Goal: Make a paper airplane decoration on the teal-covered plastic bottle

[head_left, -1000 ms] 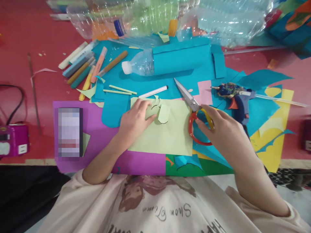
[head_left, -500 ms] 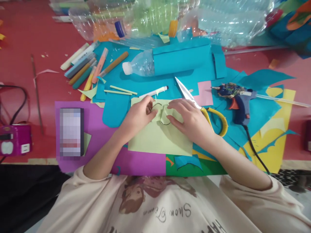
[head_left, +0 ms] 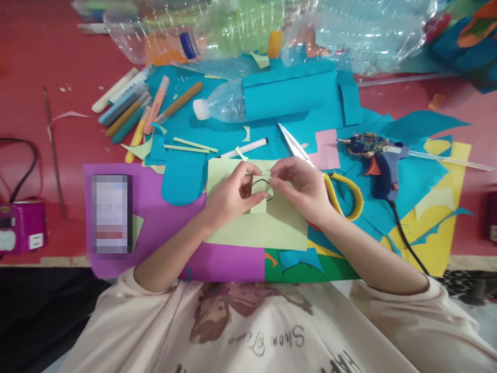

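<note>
My left hand (head_left: 232, 196) and my right hand (head_left: 301, 187) both pinch a small pale green paper cutout (head_left: 259, 197) with a black drawn outline, held just above a pale green paper sheet (head_left: 267, 228). Scissors (head_left: 330, 176) with yellow and red handles lie just right of my right hand, blades pointing up-left. A white marker (head_left: 244, 148) lies above the sheet. Beyond it rests a plastic bottle (head_left: 221, 103) wrapped in blue paper (head_left: 289, 94).
A blue glue gun (head_left: 378, 158) with its cord lies at the right. Several markers (head_left: 132, 109) sit at the upper left. A phone (head_left: 111, 213) rests on purple paper (head_left: 155, 217). Clear plastic bottles (head_left: 272, 26) pile at the back. A purple device (head_left: 21, 227) sits at the far left.
My right hand let go of the scissors, moved left to the cutout, and both hands have lifted it off the sheet. A few small green scraps now lie near the marker.
</note>
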